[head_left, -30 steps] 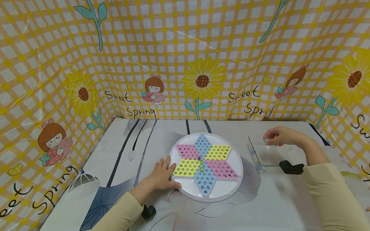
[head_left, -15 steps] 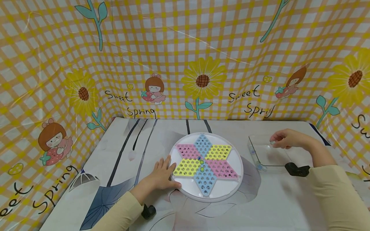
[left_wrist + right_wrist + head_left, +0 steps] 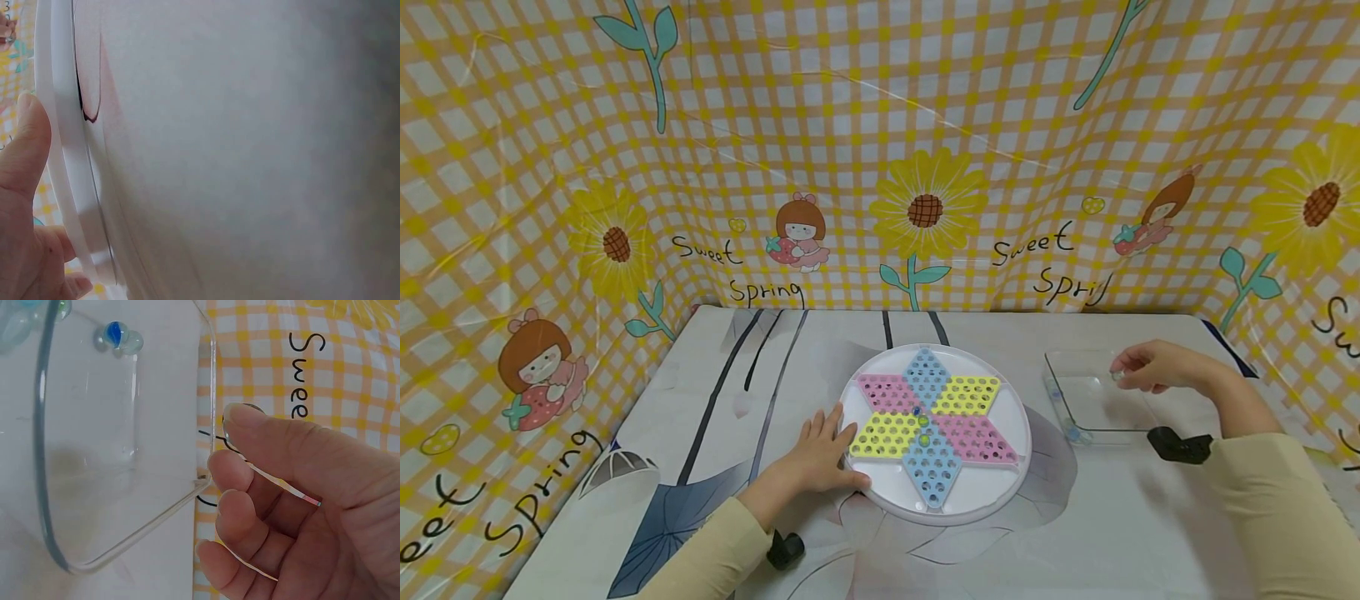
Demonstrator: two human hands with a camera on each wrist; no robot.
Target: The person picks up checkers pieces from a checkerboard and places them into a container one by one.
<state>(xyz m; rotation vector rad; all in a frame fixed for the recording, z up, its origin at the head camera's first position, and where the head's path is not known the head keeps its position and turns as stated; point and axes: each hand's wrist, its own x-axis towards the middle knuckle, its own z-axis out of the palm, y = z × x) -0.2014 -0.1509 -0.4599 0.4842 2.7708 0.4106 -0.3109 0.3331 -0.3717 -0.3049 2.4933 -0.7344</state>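
My right hand [image 3: 1168, 367] hovers over the right part of a clear glass container [image 3: 44, 431], pinching a clear marble [image 3: 1117, 376] between thumb and fingertips. Loose marbles, one with a blue swirl [image 3: 114, 334], lie inside at the container's far end in the right wrist view. At the left edge of a round white Chinese checkers board [image 3: 880, 492], my left hand [image 3: 816, 458] rests with fingers spread, its thumb [image 3: 28, 134] along the rim. Two green marbles [image 3: 924, 440] and a dark blue marble [image 3: 917, 411] sit near the middle of the board's star.
Both board and container stand on a white patterned tabletop [image 3: 992, 567]. A yellow checked cloth [image 3: 850, 125] hangs behind and at the sides. Black wrist devices are strapped at the left sleeve [image 3: 722, 546] and the right sleeve [image 3: 1270, 508].
My right hand has moved rightward over the glass container and slightly lower, still pinching the marble. The left hand and the board have stayed where they were.
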